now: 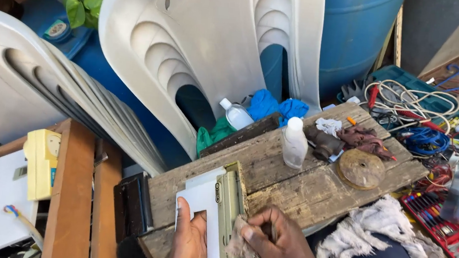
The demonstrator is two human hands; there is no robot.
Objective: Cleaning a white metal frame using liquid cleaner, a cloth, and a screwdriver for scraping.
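While the left hand presses flat on a white panel at the wooden tabletop's near-left corner, right hand pinches a rag against its olive metal rail.

Head camera, single view: high, looking steeply down and forward over a wooden bench top.

Close range; the left hand and right hand sit at the bottom edge, cut by the frame. White plastic chairs and a blue barrel fill the upper field; tool clutter lies at right. No second view to share.
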